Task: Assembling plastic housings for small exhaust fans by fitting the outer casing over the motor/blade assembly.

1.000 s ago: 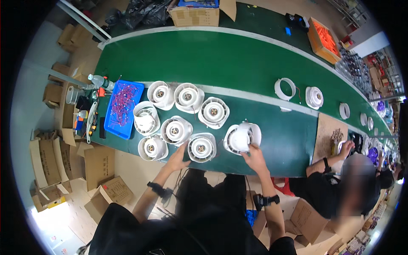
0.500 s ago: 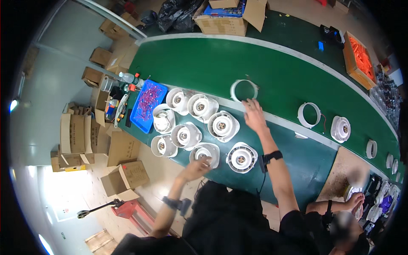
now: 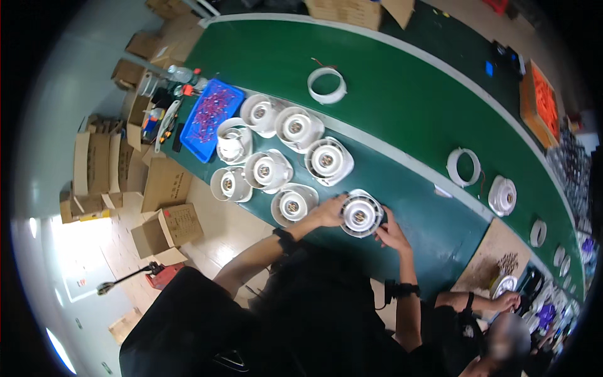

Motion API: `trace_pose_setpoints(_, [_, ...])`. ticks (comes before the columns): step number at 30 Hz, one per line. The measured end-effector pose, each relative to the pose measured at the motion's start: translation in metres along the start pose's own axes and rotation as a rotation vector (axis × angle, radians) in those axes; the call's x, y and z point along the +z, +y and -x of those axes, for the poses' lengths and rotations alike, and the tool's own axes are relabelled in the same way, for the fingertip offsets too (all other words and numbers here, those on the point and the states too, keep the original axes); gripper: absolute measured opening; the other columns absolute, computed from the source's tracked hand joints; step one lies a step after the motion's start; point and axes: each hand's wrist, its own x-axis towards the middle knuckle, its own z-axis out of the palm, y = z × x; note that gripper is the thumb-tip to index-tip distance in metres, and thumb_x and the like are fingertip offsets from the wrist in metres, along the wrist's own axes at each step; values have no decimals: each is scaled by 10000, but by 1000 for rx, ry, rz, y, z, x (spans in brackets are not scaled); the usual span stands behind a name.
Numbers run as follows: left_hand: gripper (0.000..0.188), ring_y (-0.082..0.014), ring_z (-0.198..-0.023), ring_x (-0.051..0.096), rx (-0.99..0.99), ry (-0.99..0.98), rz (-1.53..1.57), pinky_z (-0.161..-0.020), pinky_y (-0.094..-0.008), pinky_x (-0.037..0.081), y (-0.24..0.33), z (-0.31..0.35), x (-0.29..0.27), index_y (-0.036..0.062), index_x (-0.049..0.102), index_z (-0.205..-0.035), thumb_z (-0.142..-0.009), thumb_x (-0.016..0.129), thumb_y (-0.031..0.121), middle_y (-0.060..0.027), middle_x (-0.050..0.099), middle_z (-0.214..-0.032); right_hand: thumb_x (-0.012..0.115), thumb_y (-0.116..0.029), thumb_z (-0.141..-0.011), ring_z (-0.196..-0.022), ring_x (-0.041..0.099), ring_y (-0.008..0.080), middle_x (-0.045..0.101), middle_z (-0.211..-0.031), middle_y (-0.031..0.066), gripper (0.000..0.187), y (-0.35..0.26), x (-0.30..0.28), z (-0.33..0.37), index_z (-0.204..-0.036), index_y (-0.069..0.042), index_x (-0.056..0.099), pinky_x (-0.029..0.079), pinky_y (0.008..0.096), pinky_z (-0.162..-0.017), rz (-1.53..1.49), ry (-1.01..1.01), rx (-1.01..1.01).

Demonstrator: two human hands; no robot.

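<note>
A white round slatted housing with a copper-coloured centre is on the dark green worktop, close in front of me. My left hand has its fingers at the housing's left rim. On the opposite side, my right hand grips the right rim with the thumb and fingers. Just left of my left hand is a white cup-shaped housing. Several similar housings stand behind it in loose rows, among them one with a squarish base.
A blue tray of thin reddish-purple wires lies at the left. Beyond a pale rail, a green belt carries a white ring and, further right, another ring. At lower right, a co-worker's hand is near white parts.
My right hand has come back from the ring on the belt to the slatted housing. My left hand has left the cup-shaped housing and moved right to that same housing. The view has shifted.
</note>
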Motion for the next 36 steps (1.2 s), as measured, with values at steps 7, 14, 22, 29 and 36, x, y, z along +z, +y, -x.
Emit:
trace_pose_setpoints(7, [767,-372,-1082,624,224,27,170,-927,-403,510,-2,10,-19,-9,364,-1409,-745,705,166,-257,553,-1260,568,-126,-923,-672,650,204,650,-890,154,814,-8,5,-3,-1561,-207,69,553,319,-535,-291,104,-18])
trace_pose_setpoints(14, [528,-215,-967,685,271,-40,446,-802,-337,556,-11,80,-71,27,469,-1344,-838,615,55,-164,597,-1201,577,-199,-956,-614,622,161,631,-826,102,564,-26,-16,-24,-1445,-81,320,512,282,-480,-493,368,-137])
trace_pose_setpoints(22, [314,-161,-863,668,109,664,864,-738,-296,552,-108,173,-112,19,540,-1256,-946,498,41,-73,667,-998,559,-176,-950,-813,676,271,636,-1031,157,658,-97,-130,-146,-1494,-125,192,575,345,-647,-744,709,-263])
trace_pose_setpoints(29, [312,-169,-874,673,-295,672,843,-739,-299,548,-184,253,-79,57,534,-1268,-963,477,85,-75,671,-1046,506,-234,-967,-1203,570,277,619,-1255,162,591,-126,-72,-152,-1510,-129,298,493,429,-954,-501,420,-310])
trace_pose_setpoints(36, [414,-178,-891,692,-322,256,918,-720,-297,565,-184,189,-30,57,480,-1364,-951,506,79,-125,686,-1073,501,-160,-958,-1050,635,201,683,-1131,140,385,-10,-37,-73,-1320,-37,546,495,328,-897,-509,268,-284])
